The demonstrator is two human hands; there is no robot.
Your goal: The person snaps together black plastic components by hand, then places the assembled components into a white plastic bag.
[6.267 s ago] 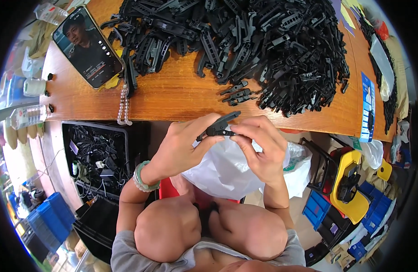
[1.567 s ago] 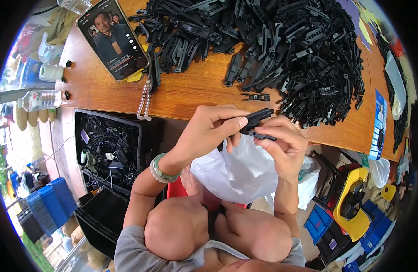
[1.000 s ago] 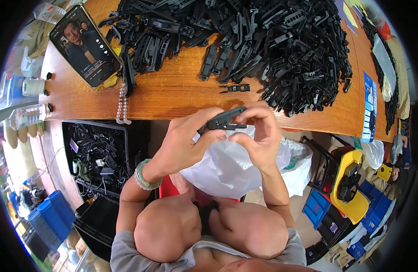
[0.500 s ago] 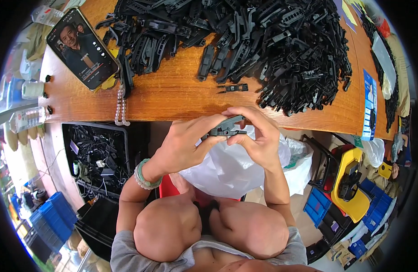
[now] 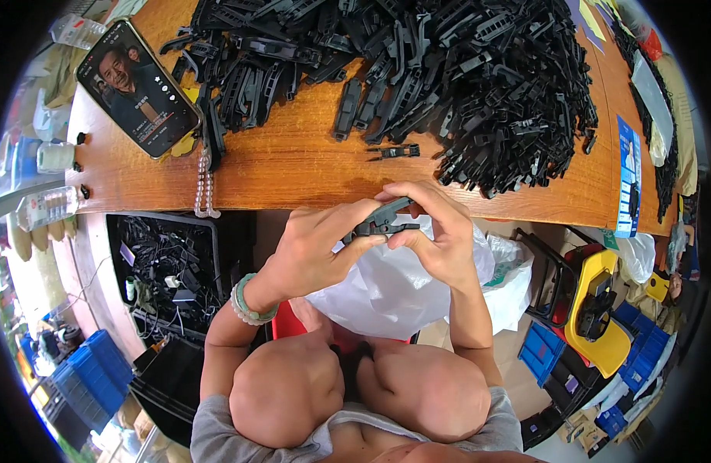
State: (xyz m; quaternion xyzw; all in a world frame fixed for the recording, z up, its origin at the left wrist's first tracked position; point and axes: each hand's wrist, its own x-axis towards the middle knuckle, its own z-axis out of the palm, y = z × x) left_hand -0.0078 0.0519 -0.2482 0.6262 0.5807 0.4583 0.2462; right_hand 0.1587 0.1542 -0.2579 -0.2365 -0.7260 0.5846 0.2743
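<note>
Head view: at the centre of the frame, the left hand (image 5: 313,243) and right hand (image 5: 442,238) hold one black plastic part (image 5: 382,219), each grip pinching an end between thumb and fingers. It sits just below the near edge of the worktop (image 5: 293,174). Above it lies a small black clip (image 5: 395,152), near a heap of black pieces (image 5: 517,100) at upper right. A phone (image 5: 139,89) occupies the upper left.

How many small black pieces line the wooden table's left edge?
3: upper piece and middle piece beside the white cylindrical roll, lower piece beside a clear plastic bottle; more may be hidden.
</note>
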